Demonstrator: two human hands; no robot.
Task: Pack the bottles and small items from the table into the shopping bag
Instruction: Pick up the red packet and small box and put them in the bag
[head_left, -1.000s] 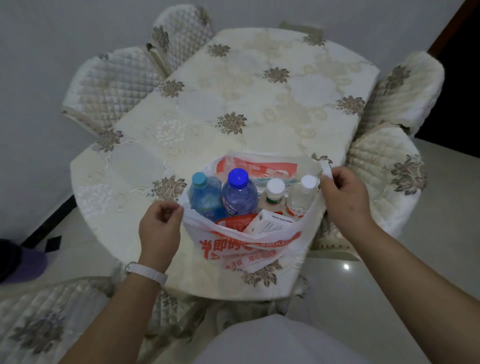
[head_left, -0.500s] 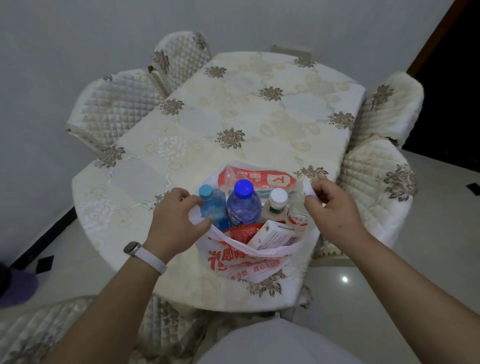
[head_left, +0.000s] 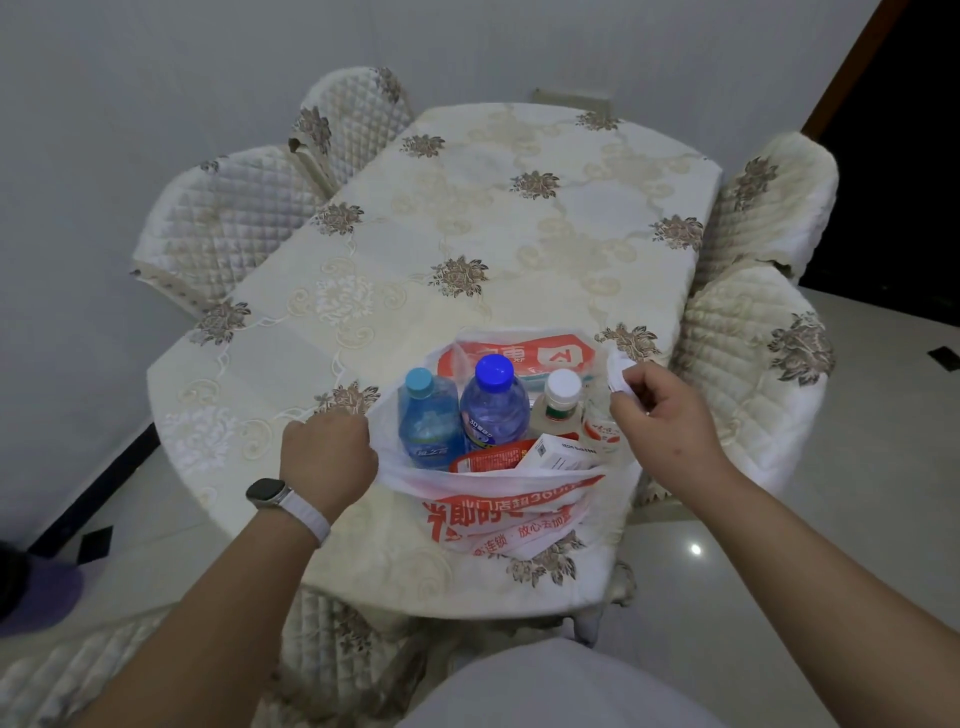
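A white shopping bag (head_left: 498, 514) with red print stands open at the table's near edge. Inside it stand a light-blue bottle (head_left: 428, 421), a blue-capped water bottle (head_left: 493, 405), a white-capped bottle (head_left: 558, 402) and a small clear bottle (head_left: 602, 434). A white box (head_left: 558, 454) and a red packet (head_left: 488, 460) lie in front of them. My left hand (head_left: 324, 457) grips the bag's left rim. My right hand (head_left: 665, 415) pinches the white right handle (head_left: 618, 374) beside the small bottle.
The table (head_left: 467, 249) wears a cream cloth with brown flowers. Quilted chairs stand at the left (head_left: 223, 223), far left (head_left: 358, 114) and right (head_left: 753, 343), and another sits at the near left. The tiled floor shines at the right.
Both hands have drawn inward toward the bag's mouth, still holding its edges. The view has tilted so the table sits lower in the frame.
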